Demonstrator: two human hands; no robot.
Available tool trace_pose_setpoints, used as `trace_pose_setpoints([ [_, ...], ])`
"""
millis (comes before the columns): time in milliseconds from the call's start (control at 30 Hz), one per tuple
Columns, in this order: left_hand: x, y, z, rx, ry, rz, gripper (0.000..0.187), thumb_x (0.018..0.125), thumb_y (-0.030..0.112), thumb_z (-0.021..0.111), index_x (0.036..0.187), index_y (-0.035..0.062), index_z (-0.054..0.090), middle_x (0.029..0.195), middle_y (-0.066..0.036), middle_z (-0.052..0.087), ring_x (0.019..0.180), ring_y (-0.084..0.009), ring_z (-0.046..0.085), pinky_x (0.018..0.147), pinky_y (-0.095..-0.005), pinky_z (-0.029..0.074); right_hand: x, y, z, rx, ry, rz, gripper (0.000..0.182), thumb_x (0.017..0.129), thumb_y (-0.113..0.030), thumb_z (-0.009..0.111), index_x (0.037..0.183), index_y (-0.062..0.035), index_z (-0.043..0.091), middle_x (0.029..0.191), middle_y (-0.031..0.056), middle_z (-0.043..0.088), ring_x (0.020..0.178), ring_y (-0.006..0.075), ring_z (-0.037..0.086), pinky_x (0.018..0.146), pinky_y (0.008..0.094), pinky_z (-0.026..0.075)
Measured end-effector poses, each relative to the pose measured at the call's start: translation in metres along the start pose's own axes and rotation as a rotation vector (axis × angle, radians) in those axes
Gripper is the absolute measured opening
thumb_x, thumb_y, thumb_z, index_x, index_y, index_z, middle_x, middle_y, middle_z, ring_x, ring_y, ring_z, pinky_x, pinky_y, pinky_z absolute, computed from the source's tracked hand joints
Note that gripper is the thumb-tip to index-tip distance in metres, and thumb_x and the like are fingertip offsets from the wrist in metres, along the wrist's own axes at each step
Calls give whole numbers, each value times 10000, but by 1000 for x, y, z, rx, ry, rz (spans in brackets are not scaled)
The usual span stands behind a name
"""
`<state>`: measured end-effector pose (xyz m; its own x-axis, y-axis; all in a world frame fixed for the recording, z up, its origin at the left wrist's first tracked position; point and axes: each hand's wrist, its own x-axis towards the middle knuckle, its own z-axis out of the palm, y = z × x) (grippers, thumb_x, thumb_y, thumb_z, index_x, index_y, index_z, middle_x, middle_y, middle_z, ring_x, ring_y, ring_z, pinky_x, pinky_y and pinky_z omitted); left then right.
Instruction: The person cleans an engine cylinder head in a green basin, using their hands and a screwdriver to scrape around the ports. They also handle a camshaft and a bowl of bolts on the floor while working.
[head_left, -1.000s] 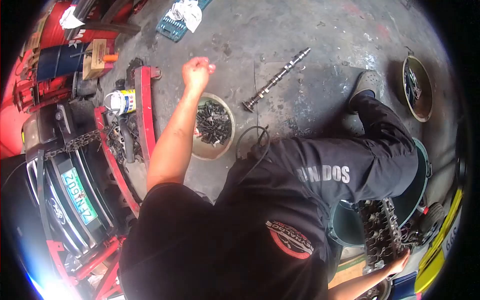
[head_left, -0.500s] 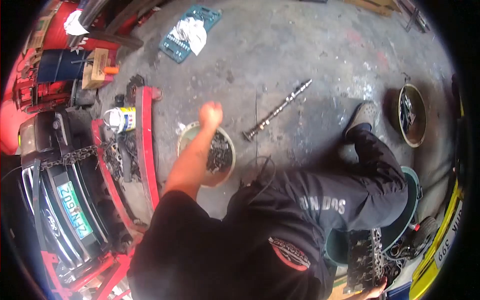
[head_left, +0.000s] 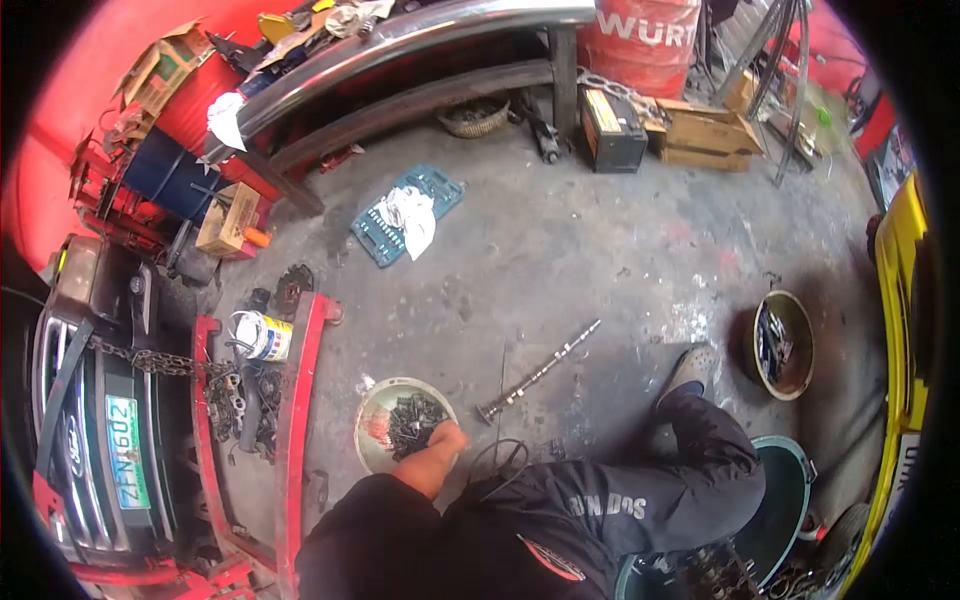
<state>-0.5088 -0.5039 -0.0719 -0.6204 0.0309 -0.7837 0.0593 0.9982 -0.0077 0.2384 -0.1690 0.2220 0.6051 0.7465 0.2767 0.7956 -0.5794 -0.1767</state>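
Grip cannot be told: the left hand [head_left: 447,438] is at the basin [head_left: 369,406], fingers indistinct.
Apparently reaching among dark parts [head_left: 411,414]; lifting any calls for a secure pinch.

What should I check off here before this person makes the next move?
1. Left hand at the basin: ok, it appears at the rim.
2. Dark metal parts inside the basin: ok, heaped together.
3. Grip on a part: cannot tell, the fingers are not clear.
4. Long metal shaft apart from the shoe: ok, floor shows between them.
5. Right hand placed safely: cannot tell, out of view.
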Motion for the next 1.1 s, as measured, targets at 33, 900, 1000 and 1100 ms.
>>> trace_pose_setpoints([
  [33,-4,2,-6,-3,-13,-28,559,828,384,724,1273,52,655,1329,-208,639,1252,-365,608,1041,-448,499,1,-5,-2,-4,0,10,406,919,-401,584,997,-59,790,1039,140,762,937,314,706,827,447,545],
  [900,-5,134,-195,343,421,568,369,820,334,737,989,7,758,1081,-230,727,1057,-354,705,907,-472,555,84,135,62,74,-156,-221,473,991,-435,548,1277,-75,662,1157,191,713,1054,336,687,893,417,533],
  [1000,31,160,-295,362,829,764,312,867,342,699,912,41,766,900,-184,751,886,-295,741,830,-434,573,82,129,59,16,-48,-154,448,941,-467,536,1126,-112,737,1124,168,733,1003,345,703,844,443,547],
  [1100,-102,179,-367,-67,871,871,314,850,358,734,900,48,740,768,-141,742,750,-291,736,684,-450,549,50,100,36,52,6,-79,435,897,-474,527,1149,-191,740,1082,163,733,971,370,704,791,464,535],
])
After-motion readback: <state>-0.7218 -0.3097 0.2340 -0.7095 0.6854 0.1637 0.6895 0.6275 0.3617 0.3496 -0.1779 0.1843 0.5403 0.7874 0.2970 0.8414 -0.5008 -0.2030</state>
